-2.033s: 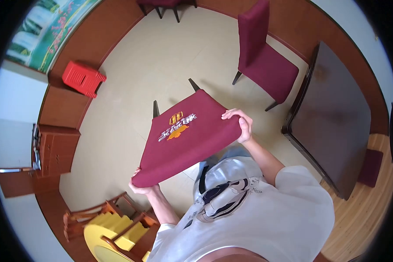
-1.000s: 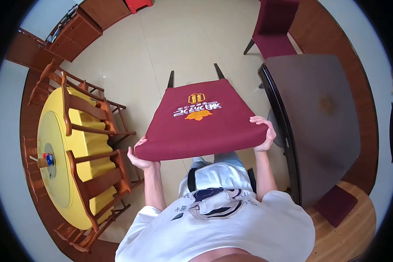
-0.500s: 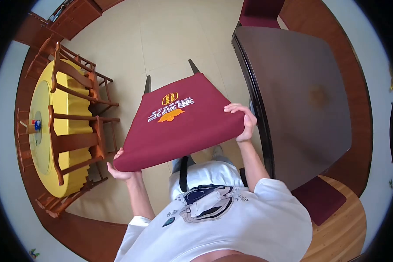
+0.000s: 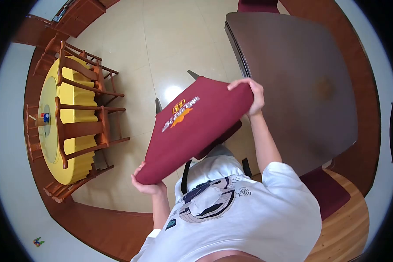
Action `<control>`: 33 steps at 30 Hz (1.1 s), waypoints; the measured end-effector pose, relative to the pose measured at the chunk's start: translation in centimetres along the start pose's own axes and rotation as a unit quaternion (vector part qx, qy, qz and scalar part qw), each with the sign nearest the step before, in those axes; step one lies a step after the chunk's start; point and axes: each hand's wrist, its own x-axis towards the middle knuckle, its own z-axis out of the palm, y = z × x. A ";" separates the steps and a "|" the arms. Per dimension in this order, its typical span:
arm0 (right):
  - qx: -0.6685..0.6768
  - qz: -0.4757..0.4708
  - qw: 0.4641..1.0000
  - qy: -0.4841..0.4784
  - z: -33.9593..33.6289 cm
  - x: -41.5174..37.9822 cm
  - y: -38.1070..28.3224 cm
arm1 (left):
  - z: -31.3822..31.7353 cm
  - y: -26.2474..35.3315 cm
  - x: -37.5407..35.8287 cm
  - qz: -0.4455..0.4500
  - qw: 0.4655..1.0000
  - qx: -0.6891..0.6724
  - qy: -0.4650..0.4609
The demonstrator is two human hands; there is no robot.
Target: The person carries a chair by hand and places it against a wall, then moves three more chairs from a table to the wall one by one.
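A chair (image 4: pixel 201 118) with a maroon fabric cover stands tilted in front of me, its covered back bearing white lettering and an orange and yellow emblem. Two dark legs stick out at its far end, and part of the maroon seat shows beneath. At the lower left corner of the back, my left hand (image 4: pixel 149 181) is closed around the edge. My right hand (image 4: pixel 253 94) grips the upper right corner, fingers curled over the top. Close to my right forearm is a dark brown table (image 4: pixel 292 78).
On the left, wooden chairs (image 4: pixel 83 131) surround a round table with a yellow cloth (image 4: pixel 70 168). A maroon seat (image 4: pixel 323 192) and a round wooden surface (image 4: pixel 347 227) lie at the lower right. Another maroon chair (image 4: pixel 257 5) stands behind the dark table. Pale tiles (image 4: pixel 118 39) cover the floor.
The chair has turned in my hands, its right corner swinging up and its left corner moving down and right. The dark table now appears closer to the chair's right corner.
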 end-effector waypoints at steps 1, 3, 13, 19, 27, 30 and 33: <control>-0.001 0.029 1.000 -0.012 -0.5 1.0 0.5 | 0.2 -0.6 -0.3 0.043 0.997 0.051 -0.033; 0.019 0.053 0.998 0.008 -1.5 3.5 3.2 | 0.6 -0.9 1.6 0.089 0.975 0.172 -0.108; -0.306 0.010 0.947 0.097 4.2 3.4 7.0 | 2.2 4.7 11.7 0.271 0.756 0.505 -0.316; -0.404 0.280 0.862 0.124 0.7 -20.9 11.6 | 3.5 4.2 18.7 0.353 0.760 0.425 -0.343; -0.262 0.517 0.667 0.469 5.2 -54.2 14.2 | 5.9 5.7 23.0 0.329 0.737 0.457 -0.374; -0.273 0.598 0.648 0.384 8.6 -59.0 13.4 | 5.6 6.1 22.9 0.326 0.747 0.459 -0.353; -0.281 0.583 0.678 0.348 9.6 -60.7 13.6 | 4.9 6.6 21.6 0.308 0.761 0.481 -0.308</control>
